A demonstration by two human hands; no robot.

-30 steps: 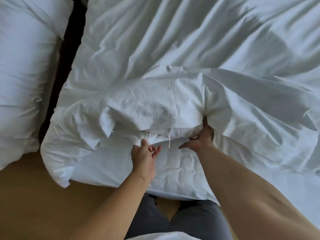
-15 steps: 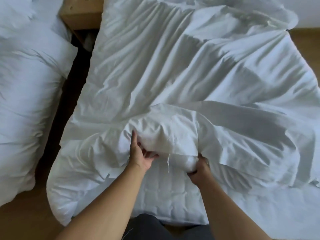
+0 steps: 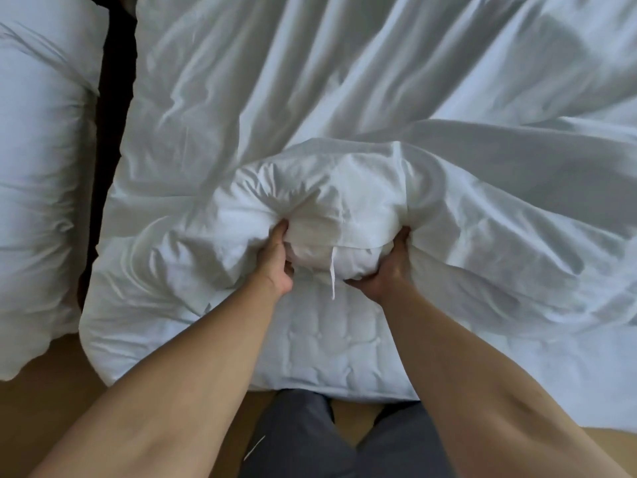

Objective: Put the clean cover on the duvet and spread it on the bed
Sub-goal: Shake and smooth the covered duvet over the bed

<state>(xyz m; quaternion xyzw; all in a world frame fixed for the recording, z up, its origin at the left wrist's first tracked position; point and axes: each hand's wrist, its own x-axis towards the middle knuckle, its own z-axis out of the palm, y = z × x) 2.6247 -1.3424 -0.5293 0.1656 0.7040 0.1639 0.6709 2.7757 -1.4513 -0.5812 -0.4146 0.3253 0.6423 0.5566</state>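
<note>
Foot of bed (image 3: 331, 350). Left hand (image 3: 277, 263) and right hand (image 3: 386, 270) each clench the bunched duvet (image 3: 317, 258) at the cover (image 3: 344, 188) opening, tie string (image 3: 333, 281) dangling. Step, likely: feeding duvet inside. Next calls for pushing deeper, then spreading.

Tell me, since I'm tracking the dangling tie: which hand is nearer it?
Right. The right hand grips the duvet just right of the tie; the left hand grips farther left.
</note>
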